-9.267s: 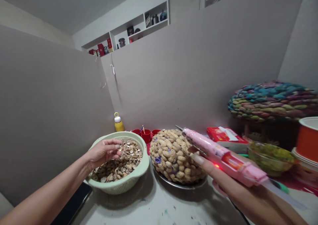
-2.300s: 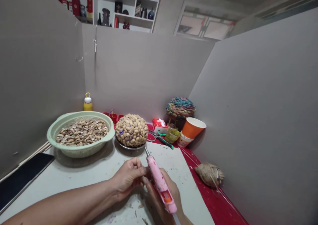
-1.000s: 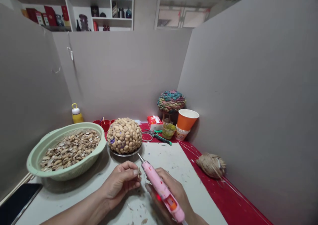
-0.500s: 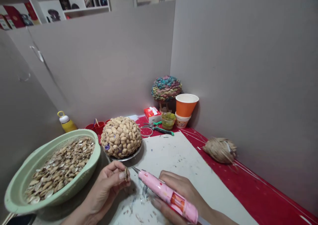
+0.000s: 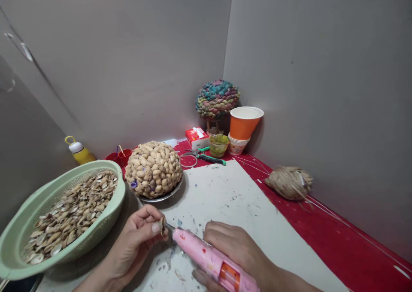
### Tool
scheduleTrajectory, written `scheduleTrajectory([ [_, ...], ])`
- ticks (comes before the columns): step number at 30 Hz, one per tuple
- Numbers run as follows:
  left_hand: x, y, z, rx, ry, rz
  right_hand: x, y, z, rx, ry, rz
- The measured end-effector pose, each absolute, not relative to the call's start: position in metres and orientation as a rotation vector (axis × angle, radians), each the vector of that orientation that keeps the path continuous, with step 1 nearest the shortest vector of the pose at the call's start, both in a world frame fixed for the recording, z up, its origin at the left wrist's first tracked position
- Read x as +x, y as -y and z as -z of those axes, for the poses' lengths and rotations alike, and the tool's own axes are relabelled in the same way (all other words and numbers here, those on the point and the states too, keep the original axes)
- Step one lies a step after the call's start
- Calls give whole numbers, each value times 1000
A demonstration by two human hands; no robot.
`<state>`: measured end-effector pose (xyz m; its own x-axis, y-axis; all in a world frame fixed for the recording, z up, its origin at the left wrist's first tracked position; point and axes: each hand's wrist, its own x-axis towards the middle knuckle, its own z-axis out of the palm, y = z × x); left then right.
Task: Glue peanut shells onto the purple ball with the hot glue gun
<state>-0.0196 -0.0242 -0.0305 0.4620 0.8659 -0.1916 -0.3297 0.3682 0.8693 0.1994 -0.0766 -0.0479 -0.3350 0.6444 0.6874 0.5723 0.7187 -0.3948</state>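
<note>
A small brown peanut shell [image 5: 163,226] is pinched between the thumb and fingers of my left hand [image 5: 138,240]. My right hand [image 5: 236,247] is wrapped round a pink glue gun [image 5: 201,253], whose metal tip points left and meets or nearly meets the shell. Beyond my left hand, a dome covered in whole peanuts [image 5: 154,169] rests on a metal plate [image 5: 165,196], with purple patches showing between the nuts. A green colander [image 5: 119,193] at the left holds many peanut shell halves [image 5: 74,214].
Pliers [image 5: 210,158] lie behind the grey board [image 5: 244,210], near a tissue pack [image 5: 196,137], a clear tub [image 5: 219,146] and stacked paper cups [image 5: 244,126]. A multicoloured dome [image 5: 217,98] stands in the corner. Raffia [image 5: 289,182] lies right; a yellow bottle [image 5: 82,153] stands left.
The glue gun's tip has come closer to the shell, now at its edge. My view has tipped down a little, so the shelf has mostly left the picture.
</note>
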Motion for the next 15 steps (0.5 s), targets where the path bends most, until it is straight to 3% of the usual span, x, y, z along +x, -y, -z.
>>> scheduleTrajectory([
  [15, -20, 25, 32, 939, -808, -849, 195, 73, 54, -950, 2056, 11],
])
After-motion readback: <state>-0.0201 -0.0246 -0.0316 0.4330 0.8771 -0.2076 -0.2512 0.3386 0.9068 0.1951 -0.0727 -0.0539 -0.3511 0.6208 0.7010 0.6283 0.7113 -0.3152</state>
